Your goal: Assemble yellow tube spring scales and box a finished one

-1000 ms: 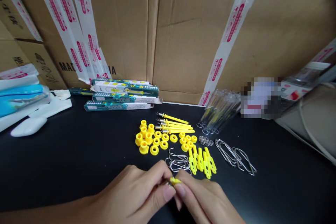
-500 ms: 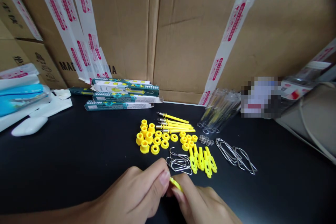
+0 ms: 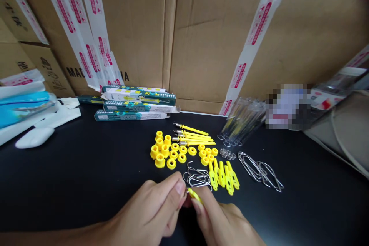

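Observation:
Close to the near edge of the view, my left hand (image 3: 157, 203) is closed in a pinch. A thin bit of metal wire (image 3: 187, 190) shows at its fingertips; the rest is hidden by the fingers. My right hand (image 3: 221, 215) grips a small yellow plastic piece (image 3: 196, 196) between thumb and forefinger, its tip meeting the wire. Just beyond the hands lie several metal S-shaped hooks (image 3: 198, 178). Beside them are several flat yellow plastic tabs with holes (image 3: 221, 174), resembling the held piece.
Behind are yellow flanged caps (image 3: 159, 160), yellow rings (image 3: 182, 158), yellow rods with metal ends (image 3: 196, 134) and small springs (image 3: 227, 154). Larger wire hooks (image 3: 259, 171) and clear tubes (image 3: 242, 123) lie right. Printed boxes (image 3: 135, 107) stand before a cardboard wall (image 3: 138, 27).
The yellow piece has turned slightly in my right hand and shows more of itself. A small gap with wire now appears between the fingertips. The whole view has shifted slightly.

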{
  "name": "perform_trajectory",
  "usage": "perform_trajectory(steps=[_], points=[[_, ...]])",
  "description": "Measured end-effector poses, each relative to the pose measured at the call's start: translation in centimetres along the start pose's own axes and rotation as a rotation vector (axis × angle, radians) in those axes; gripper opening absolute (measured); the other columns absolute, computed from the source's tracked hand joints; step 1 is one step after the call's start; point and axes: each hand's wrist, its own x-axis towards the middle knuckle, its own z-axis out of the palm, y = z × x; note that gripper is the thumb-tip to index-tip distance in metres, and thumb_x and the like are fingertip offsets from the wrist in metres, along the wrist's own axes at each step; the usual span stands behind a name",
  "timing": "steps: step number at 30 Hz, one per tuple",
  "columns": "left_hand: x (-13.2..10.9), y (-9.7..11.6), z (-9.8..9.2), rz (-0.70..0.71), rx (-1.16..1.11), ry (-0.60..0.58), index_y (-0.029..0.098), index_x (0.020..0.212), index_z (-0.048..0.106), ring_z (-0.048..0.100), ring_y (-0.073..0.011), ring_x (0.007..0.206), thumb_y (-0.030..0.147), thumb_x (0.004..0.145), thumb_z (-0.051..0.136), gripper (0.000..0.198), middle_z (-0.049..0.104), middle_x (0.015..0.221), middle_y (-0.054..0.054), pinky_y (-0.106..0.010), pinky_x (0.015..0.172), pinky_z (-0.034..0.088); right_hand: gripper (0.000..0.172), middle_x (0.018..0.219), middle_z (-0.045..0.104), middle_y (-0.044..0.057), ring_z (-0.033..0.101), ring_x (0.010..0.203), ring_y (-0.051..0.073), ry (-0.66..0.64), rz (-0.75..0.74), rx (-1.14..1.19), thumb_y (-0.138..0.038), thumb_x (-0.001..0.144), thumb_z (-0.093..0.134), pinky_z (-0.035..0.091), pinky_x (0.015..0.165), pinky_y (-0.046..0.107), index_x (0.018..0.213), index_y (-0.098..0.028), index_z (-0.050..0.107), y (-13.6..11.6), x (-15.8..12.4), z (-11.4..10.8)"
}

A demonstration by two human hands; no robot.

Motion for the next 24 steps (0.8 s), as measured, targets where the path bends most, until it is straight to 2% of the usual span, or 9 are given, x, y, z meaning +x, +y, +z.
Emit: perform_trajectory(steps=[3, 5, 8, 10, 13, 14, 15, 18, 24], points=[[-0.2, -0.2, 0.1, 0.001, -0.027, 0.025, 0.026, 0.070, 0.038, 0.029, -0.0119, 0.047, 0.077, 0.098, 0.035, 0.058, 0.035, 0.053, 0.008, -0.025, 0.045, 0.026, 0.042, 0.050, 0.056, -0.008, 0.059, 0.037, 0.014, -0.001, 0.237, 0.213, -0.039, 0.115, 0.020, 0.044, 0.042, 0.022, 0.114, -0.023, 0.058, 0.3, 0.8, -1.0], [-0.3, -0.5, 0.2, 0.006, -0.057, 0.045, 0.026, 0.071, 0.039, 0.028, -0.0118, 0.047, 0.077, 0.097, 0.036, 0.058, 0.035, 0.055, 0.008, -0.025, 0.045, 0.026, 0.042, 0.053, 0.047, -0.009, 0.054, 0.042, 0.014, 0.014, 0.285, 0.305, -0.041, 0.114, 0.022, 0.048, 0.048, 0.022, 0.119, -0.021, 0.058, 0.3, 1.2, -1.6], [-0.1, -1.0, 0.3, -0.008, -0.084, 0.085, 0.025, 0.075, 0.043, 0.031, -0.0125, 0.048, 0.073, 0.101, 0.032, 0.056, 0.035, 0.054, 0.008, -0.025, 0.045, 0.025, 0.044, 0.051, 0.044, -0.010, 0.052, 0.041, 0.013, -0.019, 0.211, 0.291, -0.041, 0.114, 0.021, 0.047, 0.047, 0.021, 0.119, -0.022, 0.060, 0.0, 1.0, -1.9], [0.0, -1.2, 0.3, -0.011, -0.088, 0.079, 0.025, 0.076, 0.043, 0.030, -0.0121, 0.047, 0.071, 0.103, 0.032, 0.054, 0.033, 0.052, 0.008, -0.025, 0.043, 0.022, 0.044, 0.054, 0.055, -0.007, 0.061, 0.046, 0.013, -0.011, 0.106, 0.254, -0.042, 0.114, 0.022, 0.052, 0.053, 0.021, 0.119, -0.026, 0.062, -0.2, 0.8, -1.9], [-0.1, -1.1, 0.2, -0.023, -0.109, 0.031, 0.024, 0.079, 0.043, 0.023, -0.0098, 0.043, 0.069, 0.104, 0.032, 0.053, 0.031, 0.051, 0.010, -0.024, 0.039, 0.016, 0.034, 0.092, 0.078, 0.002, 0.077, 0.079, 0.015, 0.097, -0.063, 0.171, -0.033, 0.114, 0.029, 0.058, 0.075, 0.022, 0.120, -0.027, 0.062, 0.3, 1.1, -2.6], [-0.2, -1.0, 0.1, -0.042, -0.125, 0.016, 0.024, 0.080, 0.044, 0.019, -0.0090, 0.042, 0.067, 0.105, 0.034, 0.051, 0.031, 0.052, 0.011, -0.024, 0.038, 0.015, 0.031, 0.102, 0.078, 0.003, 0.078, 0.088, 0.015, 0.132, -0.080, 0.137, -0.028, 0.113, 0.032, 0.058, 0.078, 0.022, 0.121, -0.026, 0.061, 0.7, 1.4, -3.1], [-0.3, -0.9, 0.0, -0.063, -0.143, 0.008, 0.024, 0.082, 0.044, 0.017, -0.0085, 0.041, 0.066, 0.105, 0.035, 0.049, 0.031, 0.053, 0.011, -0.024, 0.038, 0.013, 0.028, 0.101, 0.077, 0.004, 0.077, 0.089, 0.016, 0.168, -0.067, 0.108, -0.026, 0.112, 0.034, 0.058, 0.076, 0.023, 0.117, -0.025, 0.062, 1.2, 1.8, -3.6], [-0.3, -0.8, -0.1, -0.069, -0.223, 0.010, 0.024, 0.084, 0.045, 0.016, -0.0083, 0.043, 0.061, 0.106, 0.037, 0.045, 0.032, 0.056, 0.011, -0.023, 0.039, 0.011, 0.028, 0.083, 0.067, 0.000, 0.067, 0.070, 0.015, 0.235, 0.000, 0.069, -0.023, 0.111, 0.037, 0.054, 0.065, 0.025, 0.102, -0.024, 0.063, 2.5, 2.8, -4.8], [0.0, -1.5, -0.1, -0.008, -0.374, 0.117, 0.022, 0.085, 0.050, 0.026, -0.0100, 0.053, 0.061, 0.104, 0.045, 0.043, 0.038, 0.066, 0.007, -0.022, 0.048, 0.020, 0.022, 0.096, 0.066, 0.004, 0.066, 0.085, 0.018, 0.070, -0.114, 0.109, -0.019, 0.109, 0.042, 0.055, 0.075, 0.028, 0.110, -0.025, 0.063, 3.8, 3.4, -5.2]])
